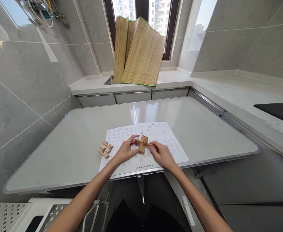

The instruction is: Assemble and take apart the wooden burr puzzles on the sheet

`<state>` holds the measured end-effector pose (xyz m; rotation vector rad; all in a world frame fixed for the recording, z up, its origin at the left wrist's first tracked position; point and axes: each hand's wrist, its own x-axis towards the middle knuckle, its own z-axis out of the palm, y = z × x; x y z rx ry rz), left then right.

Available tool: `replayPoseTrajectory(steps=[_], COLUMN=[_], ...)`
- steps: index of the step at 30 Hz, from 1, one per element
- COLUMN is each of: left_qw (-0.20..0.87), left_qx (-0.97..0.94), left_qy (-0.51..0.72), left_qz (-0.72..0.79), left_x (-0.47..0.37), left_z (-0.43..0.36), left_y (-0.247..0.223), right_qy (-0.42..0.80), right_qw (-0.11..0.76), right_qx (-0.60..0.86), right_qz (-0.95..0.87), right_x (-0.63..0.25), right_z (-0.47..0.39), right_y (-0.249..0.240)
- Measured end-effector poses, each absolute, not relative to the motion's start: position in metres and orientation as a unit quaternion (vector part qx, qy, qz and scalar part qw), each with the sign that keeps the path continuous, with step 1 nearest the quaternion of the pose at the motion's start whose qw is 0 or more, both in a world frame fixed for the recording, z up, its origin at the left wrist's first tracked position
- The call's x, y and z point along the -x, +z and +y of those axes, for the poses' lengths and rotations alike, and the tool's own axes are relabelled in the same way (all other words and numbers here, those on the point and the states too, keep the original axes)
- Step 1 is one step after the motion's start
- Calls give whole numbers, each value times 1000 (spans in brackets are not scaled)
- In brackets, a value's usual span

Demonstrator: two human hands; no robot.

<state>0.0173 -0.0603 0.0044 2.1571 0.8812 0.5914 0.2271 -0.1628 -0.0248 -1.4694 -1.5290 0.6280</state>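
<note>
Wooden pieces (143, 144), seemingly joined — in both hands (126, 150) (164, 156)

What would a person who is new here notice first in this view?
Probably the tall bamboo mat comes first, folded upright on the ledge in front of the window. Next, the eye may go to the wooden puzzle held between the left hand and the right hand, above a printed sheet at the near edge of the white table.
</note>
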Motion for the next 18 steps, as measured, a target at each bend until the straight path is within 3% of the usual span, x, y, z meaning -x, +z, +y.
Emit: replayPoseTrajectory(steps=[18], left_qw=[381], left_qx=[-825], left_qy=[237], left_qz=[342], left_x=[-16], left_z=[-62], left_y=[3], right_qy=[233], right_qw=[440], right_qx=[599], right_qz=[-627], right_x=[-227], right_z=[-162], right_y=[-22])
